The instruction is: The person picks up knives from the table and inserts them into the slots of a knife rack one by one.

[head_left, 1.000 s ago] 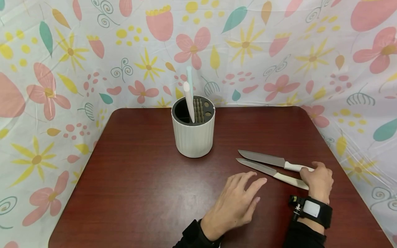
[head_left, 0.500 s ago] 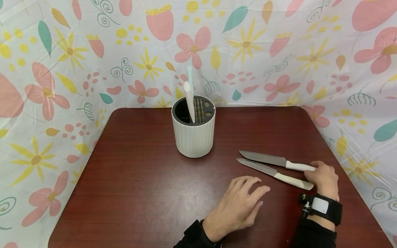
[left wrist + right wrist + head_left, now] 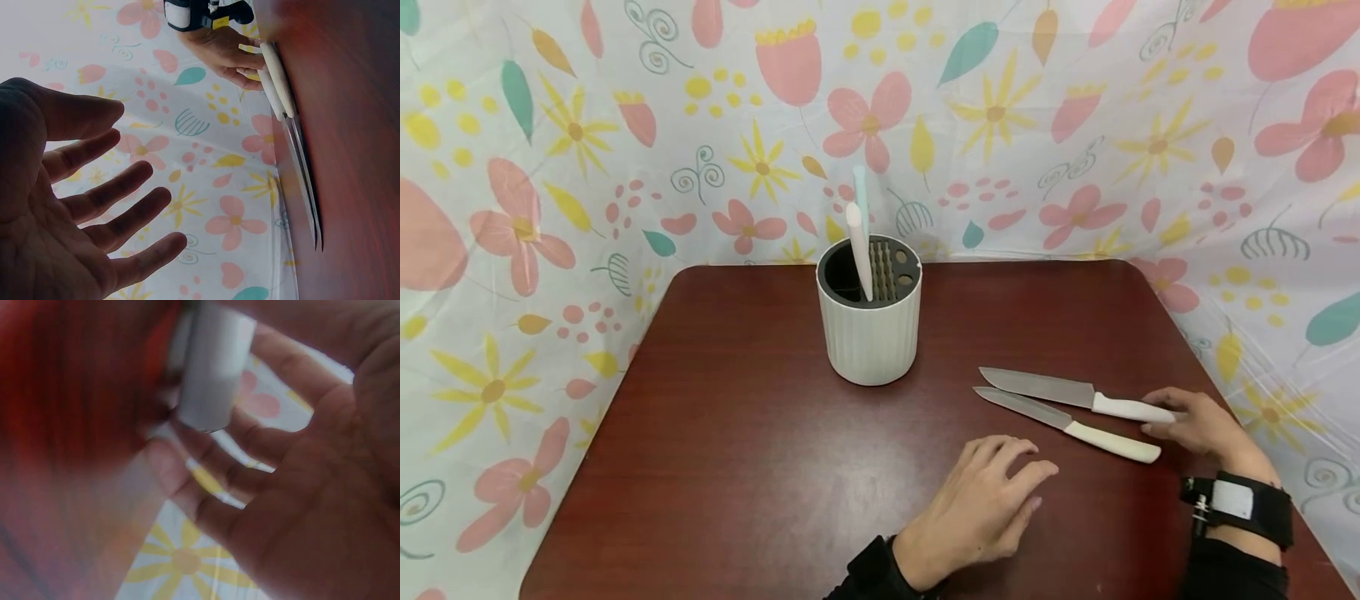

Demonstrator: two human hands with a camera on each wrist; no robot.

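Two knives lie on the table at the right in the head view, tips close together. The farther one, a broad-bladed kitchen knife (image 3: 1039,386), has a white handle; the nearer knife (image 3: 1026,405) has a slimmer blade and cream handle. My right hand (image 3: 1206,427) is at the end of the white handle, thumb and fingers loosely on either side. In the right wrist view the white handle (image 3: 215,369) shows between thumb and fingers, with gaps around it. My left hand (image 3: 973,508) holds nothing, fingers spread and slightly bent, left of the knives.
A white ribbed knife block (image 3: 872,342) with a dark slotted top stands at the back of the brown table (image 3: 715,433). A pale pink handle (image 3: 859,250) and a light blue handle (image 3: 861,196) stick up from it. A floral cloth (image 3: 715,117) hangs behind.
My right hand has moved right along the handles to the end of the white one, uncovering the cream handle's end. The left hand has shifted slightly. The knives stay nearly in place.
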